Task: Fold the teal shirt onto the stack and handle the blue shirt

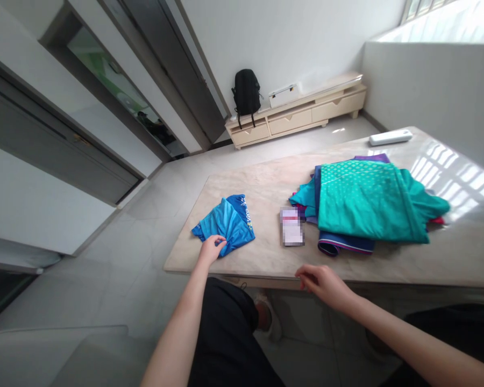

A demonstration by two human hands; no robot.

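Observation:
A blue shirt [229,223], with lighter blue panels and white lettering along one side, lies rumpled at the left end of the table. My left hand [213,248] pinches its near edge, and creases run out from the fingertips. My right hand [321,280] hangs at the table's front edge, fingers loosely curled and thumb a little apart, with nothing seen in it. Beyond that hand lies a pile of folded clothes, topped by a teal shirt [367,201] with a pale dotted pattern. A rolled navy garment [344,243] with a striped edge pokes out underneath.
A small blurred-out rectangular item [292,228] lies between the blue shirt and the pile. At the far right of the marble-look table [262,183] is a long white object [390,137]. A black backpack [247,91] rests on a low cabinet [294,122] by the wall.

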